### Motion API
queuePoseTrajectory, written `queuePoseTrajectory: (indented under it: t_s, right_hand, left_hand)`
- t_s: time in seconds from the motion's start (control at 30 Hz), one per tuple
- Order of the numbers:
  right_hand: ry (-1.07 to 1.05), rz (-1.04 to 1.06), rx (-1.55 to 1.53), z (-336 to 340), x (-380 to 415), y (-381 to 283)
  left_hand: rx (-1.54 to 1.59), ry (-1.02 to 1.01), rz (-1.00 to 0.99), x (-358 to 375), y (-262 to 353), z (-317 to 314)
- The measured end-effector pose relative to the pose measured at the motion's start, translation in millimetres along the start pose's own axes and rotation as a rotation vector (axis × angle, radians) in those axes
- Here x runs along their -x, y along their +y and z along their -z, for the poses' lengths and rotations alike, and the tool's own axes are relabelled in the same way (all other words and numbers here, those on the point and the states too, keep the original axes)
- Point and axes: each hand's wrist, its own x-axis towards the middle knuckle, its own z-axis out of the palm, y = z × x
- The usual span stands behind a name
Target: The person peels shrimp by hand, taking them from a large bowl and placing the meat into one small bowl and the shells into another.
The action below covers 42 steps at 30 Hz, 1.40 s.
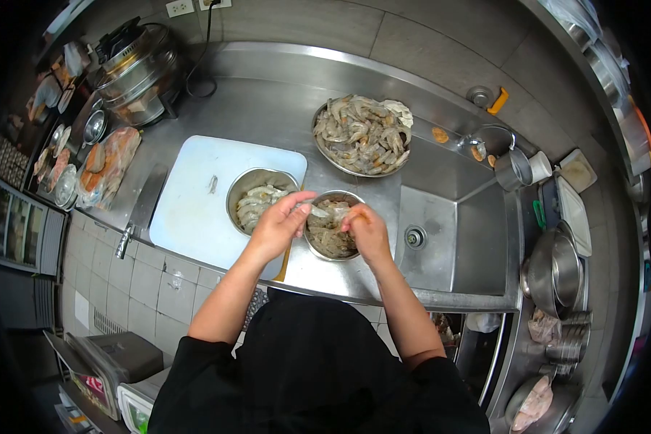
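A grey shrimp (319,210) is pinched in the fingers of my left hand (282,224), above a small metal bowl of shrimp shells (331,243). My right hand (367,231) is closed over the right side of that bowl, its fingertips gripping a translucent piece of shrimp shell (339,213). Left of it, a metal bowl (231,189) with peeled-looking shrimp (255,204) stands on the white cutting board (188,195), partly behind my left hand. Farther back is a large bowl heaped with whole shrimp (362,134).
A cleaver-like knife (150,197) lies along the board's left side. The sink (430,235) is to the right, with a metal pot (513,171) beyond it. A bagged orange-pink item (108,166) and a round metal appliance (134,76) stand at the left.
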Motion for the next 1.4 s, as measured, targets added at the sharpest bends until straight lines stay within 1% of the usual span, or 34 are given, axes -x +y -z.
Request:
queuePoseTrajectory:
  t_s: [0.03,0.07,0.1,0.13,0.17,0.2,0.23,0.27,0.33,0.37,0.4,0.43,0.47,0.57,0.63,0.67,0.73,0.77,0.83,0.87,0.9,0.97,1.0,1.03,1.07,1.1,1.13,1.17,1.2,1.23,1.27,1.3,1.37,1.4]
  right_hand:
    - [0.05,-0.047,0.03,3.5,0.0,0.1]
    - [0.032,-0.032,0.116,6.2,0.9,3.6]
    - [0.035,-0.032,0.114,5.5,1.0,3.9]
    - [-0.039,0.136,0.457,5.9,0.8,3.3]
    - [-0.107,0.3,0.802,6.3,1.0,2.3]
    - [-0.107,0.25,0.872,0.8,3.8,-1.2]
    - [-0.092,0.25,0.876,-2.6,6.2,0.0]
    - [-0.037,0.299,0.874,-5.3,8.0,2.7]
    - [0.032,0.355,0.859,-8.1,8.5,7.2]
    - [0.04,0.358,0.861,-7.3,8.8,7.8]
    - [0.017,0.395,0.845,-5.8,9.2,7.0]
    - [-0.004,0.431,0.829,-4.5,10.3,6.3]
    - [0.035,0.47,0.831,-5.9,12.2,5.8]
    - [0.072,0.447,0.868,-2.0,18.4,3.7]
    - [0.135,0.48,0.834,4.1,25.0,2.5]
    - [0.149,0.436,0.8,8.7,29.9,1.2]
    - [0.177,0.347,0.785,19.1,39.5,-1.3]
    - [0.189,0.343,0.783,26.8,41.3,-1.4]
    - [0.27,0.294,0.679,43.1,51.2,2.1]
    - [0.274,0.269,0.652,50.9,50.5,3.8]
    - [0.274,0.269,0.649,56.5,47.4,4.2]
    - [0.311,0.173,0.571,63.7,36.6,3.7]
    - [0.294,0.17,0.559,66.2,28.3,7.0]
    - [0.283,0.178,0.559,65.7,16.7,15.2]
    - [0.274,0.099,0.293,63.3,4.5,24.8]
    - [0.26,0.014,0.026,61.2,-5.3,28.6]
    - [0.174,-0.068,-0.097,61.4,-15.2,23.3]
    - [0.163,-0.069,-0.098,59.2,-24.6,18.2]
    - [0.103,-0.199,-0.31,55.0,-33.9,12.0]
    - [0.041,-0.331,-0.52,50.5,-41.8,7.7]
    - [-0.008,-0.449,-0.613,46.9,-48.8,8.1]
    - [-0.018,-0.451,-0.612,41.7,-52.8,4.9]
    - [-0.178,-0.572,-0.876,29.8,-56.2,-3.2]
    - [-0.226,-0.537,-0.948,24.7,-56.3,-4.7]
  left_hand:
    - [-0.001,0.006,0.003,2.0,2.3,6.9]
    - [-0.069,0.037,0.056,4.4,6.2,14.3]
    - [-0.138,0.062,0.106,5.5,9.6,21.1]
    - [-0.446,0.129,0.003,4.6,6.6,30.1]
    - [-0.448,0.112,-0.005,2.8,6.0,38.5]
    - [-0.806,0.207,-0.196,1.1,6.0,46.1]
    - [-1.158,0.309,-0.398,-2.2,9.2,47.0]
    - [-1.056,0.308,-0.294,-10.0,14.2,46.8]
    - [-0.99,0.284,-0.279,-27.0,34.8,29.2]
    - [-0.924,0.264,-0.255,-38.8,42.7,16.8]
    - [-0.906,0.225,-0.277,-55.2,47.7,5.1]
    - [-0.966,0.174,-0.284,-76.9,48.1,-5.3]
    - [-1.026,0.122,-0.293,-101.4,43.5,-15.8]
    - [-1.126,0.116,-0.378,-175.6,13.8,-48.9]
    - [-1.437,0.095,-0.198,-216.0,-2.8,-64.7]
    - [-1.442,0.085,-0.212,-235.6,-14.7,-67.6]
    - [-1.684,0.043,-0.031,-261.6,-28.1,-71.2]
    - [-1.689,0.033,-0.04,-265.9,-30.9,-71.9]
    - [-1.724,0.007,-0.042,-261.9,-34.9,-74.9]
    - [-1.645,0.003,-0.011,-263.0,-36.5,-71.4]
    - [-1.648,0.002,-0.01,-256.8,-32.9,-70.1]
    - [-1.562,-0.001,-0.068,-231.8,-16.7,-63.3]
    - [-1.562,0.013,-0.062,-221.3,-11.8,-58.9]
    - [-1.463,0.011,-0.124,-212.0,-8.5,-54.8]
    - [-1.364,0.007,-0.185,-202.2,-5.7,-51.2]
    - [-1.365,0.016,-0.18,-192.6,-5.6,-46.4]
    - [-1.206,0.034,-0.299,-182.6,-6.7,-40.8]
    - [-1.044,0.053,-0.415,-172.9,-7.5,-35.7]
    - [-1.047,0.064,-0.41,-163.0,-6.2,-33.0]
    - [-0.892,0.084,-0.426,-153.4,-4.8,-31.6]
    - [-0.735,0.103,-0.442,-143.8,-3.5,-31.0]
    - [-0.738,0.113,-0.44,-132.0,1.5,-33.5]
    - [-0.744,0.099,-0.492,-108.1,11.1,-39.2]
    - [-0.868,0.033,-0.613,-99.9,10.5,-36.9]
